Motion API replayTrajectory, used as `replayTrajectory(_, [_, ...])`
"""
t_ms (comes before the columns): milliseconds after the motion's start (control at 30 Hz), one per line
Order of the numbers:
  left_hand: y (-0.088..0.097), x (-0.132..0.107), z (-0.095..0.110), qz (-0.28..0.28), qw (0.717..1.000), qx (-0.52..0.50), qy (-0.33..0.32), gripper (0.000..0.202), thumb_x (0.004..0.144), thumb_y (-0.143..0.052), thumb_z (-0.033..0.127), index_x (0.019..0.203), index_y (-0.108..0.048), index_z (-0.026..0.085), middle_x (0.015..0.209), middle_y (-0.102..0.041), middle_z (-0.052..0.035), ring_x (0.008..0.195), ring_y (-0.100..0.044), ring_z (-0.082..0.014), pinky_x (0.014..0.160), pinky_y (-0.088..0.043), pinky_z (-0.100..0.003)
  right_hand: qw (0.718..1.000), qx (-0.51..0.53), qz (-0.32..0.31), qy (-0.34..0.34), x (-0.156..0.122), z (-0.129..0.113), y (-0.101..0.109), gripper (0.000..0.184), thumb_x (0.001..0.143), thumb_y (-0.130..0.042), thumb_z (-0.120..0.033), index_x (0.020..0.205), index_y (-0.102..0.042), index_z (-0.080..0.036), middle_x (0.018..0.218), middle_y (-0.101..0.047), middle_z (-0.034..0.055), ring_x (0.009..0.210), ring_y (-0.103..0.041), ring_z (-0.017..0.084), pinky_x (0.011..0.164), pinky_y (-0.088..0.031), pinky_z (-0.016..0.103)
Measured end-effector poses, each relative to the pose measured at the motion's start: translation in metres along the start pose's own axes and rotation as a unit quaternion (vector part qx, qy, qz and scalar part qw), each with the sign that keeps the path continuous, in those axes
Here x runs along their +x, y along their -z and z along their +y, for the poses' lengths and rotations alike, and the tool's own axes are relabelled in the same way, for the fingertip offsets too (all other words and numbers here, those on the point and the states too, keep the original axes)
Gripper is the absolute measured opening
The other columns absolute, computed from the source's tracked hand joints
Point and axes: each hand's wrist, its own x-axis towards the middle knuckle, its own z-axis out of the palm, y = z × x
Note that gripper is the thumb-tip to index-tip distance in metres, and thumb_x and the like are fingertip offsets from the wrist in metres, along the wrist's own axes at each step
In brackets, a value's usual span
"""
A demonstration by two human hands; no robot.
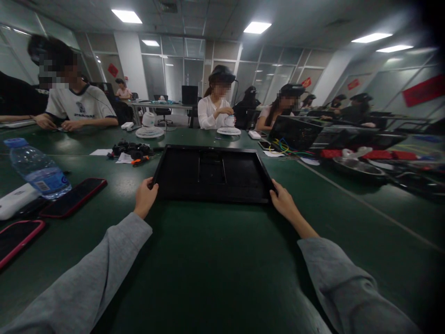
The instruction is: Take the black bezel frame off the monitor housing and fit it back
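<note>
A flat black monitor panel (212, 172) lies back-side up on the green table (215, 260), straight in front of me. My left hand (145, 196) grips its near left corner, fingers curled over the edge. At the near right corner my right hand (283, 201) is closed on the rim in the same way. Both arms wear grey sleeves.
A water bottle (36, 169) lies at the left beside two phones in red cases (74, 196) (17, 236) and a white device (14, 200). Small tools and black parts (132, 150) sit beyond the panel. Other people work on white fans (149, 130) (228, 130); more panels and cables lie at right (295, 134).
</note>
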Motion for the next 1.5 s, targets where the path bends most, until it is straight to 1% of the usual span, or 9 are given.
replayTrajectory(167, [-0.002, -0.011, 0.012, 0.053, 0.987, 0.113, -0.103, 0.058, 0.091, -0.058, 0.042, 0.142, -0.053, 0.017, 0.144, -0.050, -0.0208, 0.132, -0.047, -0.0381, 0.105, -0.042, -0.060, 0.998, -0.031, 0.053, -0.026, 0.000, -0.008, 0.007, 0.063, 0.091, -0.043, -0.040, 0.146, -0.049, -0.009, 0.131, -0.063, 0.0221, 0.126, -0.052, 0.035, 0.106, -0.043, 0.057])
replayTrajectory(300, [-0.004, -0.020, 0.020, 0.035, 0.966, 0.151, -0.206, 0.064, 0.095, -0.052, 0.048, 0.151, -0.042, 0.018, 0.153, -0.040, -0.0197, 0.138, -0.041, -0.0380, 0.109, -0.038, -0.059, 0.992, -0.067, 0.108, -0.021, -0.004, -0.025, 0.011, 0.074, 0.092, -0.040, -0.050, 0.154, -0.036, -0.010, 0.146, -0.049, 0.0236, 0.136, -0.039, 0.039, 0.106, -0.038, 0.061])
replayTrajectory(433, [-0.005, -0.025, 0.021, -0.002, 0.943, 0.198, -0.268, 0.065, 0.097, -0.048, 0.047, 0.154, -0.038, 0.018, 0.157, -0.036, -0.0188, 0.143, -0.036, -0.0374, 0.112, -0.035, -0.057, 0.991, -0.116, 0.065, 0.019, -0.012, -0.041, 0.006, 0.079, 0.094, -0.037, -0.056, 0.160, -0.024, -0.016, 0.159, -0.031, 0.0221, 0.142, -0.031, 0.040, 0.108, -0.035, 0.063])
replayTrajectory(633, [-0.006, -0.025, 0.019, -0.011, 0.938, 0.219, -0.268, 0.061, 0.097, -0.049, 0.046, 0.152, -0.041, 0.018, 0.156, -0.038, -0.0194, 0.140, -0.040, -0.0374, 0.112, -0.034, -0.056, 0.987, -0.154, 0.010, 0.045, -0.017, -0.043, 0.001, 0.070, 0.097, -0.032, -0.052, 0.158, -0.027, -0.018, 0.158, -0.031, 0.0211, 0.142, -0.033, 0.038, 0.109, -0.034, 0.062])
replayTrajectory(833, [-0.001, -0.031, 0.029, 0.009, 0.938, 0.207, -0.276, 0.060, 0.097, -0.050, 0.049, 0.151, -0.043, 0.023, 0.154, -0.040, -0.0178, 0.138, -0.041, -0.0354, 0.111, -0.033, -0.057, 0.992, -0.085, 0.095, -0.012, -0.010, -0.037, 0.006, 0.075, 0.093, -0.039, -0.052, 0.156, -0.025, -0.012, 0.146, -0.036, 0.0262, 0.134, -0.038, 0.041, 0.101, -0.041, 0.064])
replayTrajectory(933, [-0.001, -0.033, 0.031, -0.029, 0.923, 0.214, -0.318, 0.057, 0.099, -0.047, 0.049, 0.151, -0.044, 0.023, 0.155, -0.041, -0.0164, 0.139, -0.041, -0.0336, 0.111, -0.033, -0.055, 0.988, -0.081, 0.128, -0.016, -0.008, -0.035, 0.007, 0.077, 0.093, -0.040, -0.051, 0.157, -0.022, -0.011, 0.147, -0.035, 0.0275, 0.135, -0.036, 0.042, 0.101, -0.040, 0.064])
replayTrajectory(1067, [-0.004, -0.031, 0.027, -0.095, 0.906, 0.222, -0.349, 0.047, 0.102, -0.041, 0.045, 0.143, -0.053, 0.026, 0.150, -0.048, -0.0123, 0.134, -0.047, -0.0301, 0.111, -0.035, -0.051, 0.992, -0.109, 0.066, -0.001, -0.012, -0.036, 0.004, 0.072, 0.094, -0.038, -0.051, 0.156, -0.025, -0.017, 0.152, -0.031, 0.0246, 0.139, -0.033, 0.042, 0.105, -0.035, 0.067])
replayTrajectory(1200, [-0.007, -0.028, 0.023, -0.094, 0.904, 0.226, -0.349, 0.046, 0.103, -0.041, 0.045, 0.141, -0.055, 0.026, 0.149, -0.049, -0.0116, 0.133, -0.048, -0.0303, 0.110, -0.036, -0.051, 0.990, -0.134, 0.044, -0.004, -0.015, -0.036, 0.001, 0.065, 0.096, -0.033, -0.049, 0.154, -0.031, -0.019, 0.154, -0.032, 0.0223, 0.142, -0.032, 0.040, 0.109, -0.031, 0.065])
replayTrajectory(1500, [-0.001, -0.036, 0.034, -0.116, 0.895, 0.215, -0.374, 0.054, 0.102, -0.040, 0.050, 0.150, -0.045, 0.025, 0.152, -0.046, -0.0127, 0.135, -0.046, -0.0294, 0.112, -0.034, -0.050, 0.983, -0.143, 0.084, 0.074, -0.022, -0.067, 0.004, 0.077, 0.100, -0.025, -0.059, 0.162, -0.011, -0.016, 0.161, -0.025, 0.0226, 0.150, -0.024, 0.034, 0.117, -0.023, 0.060])
